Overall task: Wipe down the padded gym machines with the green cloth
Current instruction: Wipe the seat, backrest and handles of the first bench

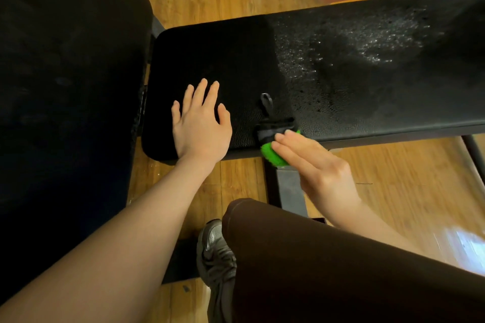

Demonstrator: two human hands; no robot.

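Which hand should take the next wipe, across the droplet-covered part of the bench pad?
Right. The right hand already has its fingers on the green cloth at the near edge of the bench pad, beside the wet droplets. The left hand lies flat on the darker end, bracing, with no cloth.

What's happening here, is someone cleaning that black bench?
Yes. A person leans over a black padded bench. Their left hand rests flat on the near end of the pad, fingers spread. Their right hand presses straight fingers on a green cloth with a dark strap, at the pad's front edge. The part of the pad further right glistens with wet-looking droplets, so that stretch seems not yet wiped.
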